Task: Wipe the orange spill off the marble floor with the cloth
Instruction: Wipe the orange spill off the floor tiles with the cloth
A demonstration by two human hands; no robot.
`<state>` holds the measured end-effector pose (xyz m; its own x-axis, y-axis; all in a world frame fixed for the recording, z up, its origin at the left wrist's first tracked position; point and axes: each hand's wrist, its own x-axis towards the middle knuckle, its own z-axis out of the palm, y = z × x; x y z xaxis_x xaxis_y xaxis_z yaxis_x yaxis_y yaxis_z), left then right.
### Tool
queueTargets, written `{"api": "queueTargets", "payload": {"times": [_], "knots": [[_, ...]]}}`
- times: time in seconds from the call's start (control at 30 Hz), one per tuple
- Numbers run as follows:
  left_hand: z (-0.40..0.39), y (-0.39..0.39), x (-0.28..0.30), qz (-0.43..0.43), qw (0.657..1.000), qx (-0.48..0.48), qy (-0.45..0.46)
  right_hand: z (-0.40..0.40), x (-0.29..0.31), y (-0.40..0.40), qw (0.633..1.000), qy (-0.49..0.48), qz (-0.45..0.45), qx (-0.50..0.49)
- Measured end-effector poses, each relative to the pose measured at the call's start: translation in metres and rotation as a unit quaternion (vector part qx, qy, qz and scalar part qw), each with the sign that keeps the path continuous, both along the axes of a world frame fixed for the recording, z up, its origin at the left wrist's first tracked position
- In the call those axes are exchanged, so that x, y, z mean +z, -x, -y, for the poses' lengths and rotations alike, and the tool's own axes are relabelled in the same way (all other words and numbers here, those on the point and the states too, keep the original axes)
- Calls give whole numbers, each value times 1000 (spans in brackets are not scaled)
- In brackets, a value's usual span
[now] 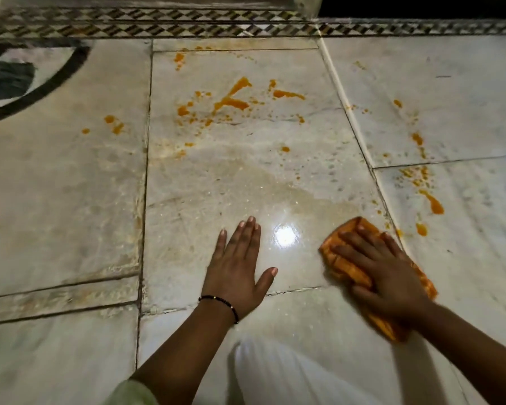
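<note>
Indoor home floor, large veined marble slabs (70,185), patterned inlay border strip (158,24) along the far edge

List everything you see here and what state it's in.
left hand, flat on the floor, fingers straight.
right hand, pressing the cloth down, fingers spread.
cloth, crumpled under the right hand.
orange spill, splattered, mostly unwiped.
marble floor, wet smear near the hands.

Nothing can be read: no text, label, brand, number or sign shows on the marble floor (70,185) or on the cloth (346,271). The inlaid border (187,26) along the floor's far edge carries only a repeating geometric pattern, not characters.
</note>
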<state>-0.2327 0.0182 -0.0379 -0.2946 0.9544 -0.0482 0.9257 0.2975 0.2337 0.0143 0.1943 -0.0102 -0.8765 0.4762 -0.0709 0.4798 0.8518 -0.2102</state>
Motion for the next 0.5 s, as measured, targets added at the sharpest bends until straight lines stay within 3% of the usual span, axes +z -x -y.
{"api": "queueTargets", "payload": {"times": [0.13, 0.27, 0.43, 0.5], "knots": [[-1, -1, 2, -2, 1000, 5, 13, -34, 1, 75, 992, -23, 6, -123], [-1, -1, 6, -3, 1000, 9, 25, -17, -1, 125, 999, -19, 1, -47], [-1, -2, 4, 0, 1000, 9, 20, 4, -1, 48, 1000, 6, -27, 5], [-1, -5, 5, 6, 1000, 17, 11, -10, 0, 7, 999, 24, -37, -23]]}}
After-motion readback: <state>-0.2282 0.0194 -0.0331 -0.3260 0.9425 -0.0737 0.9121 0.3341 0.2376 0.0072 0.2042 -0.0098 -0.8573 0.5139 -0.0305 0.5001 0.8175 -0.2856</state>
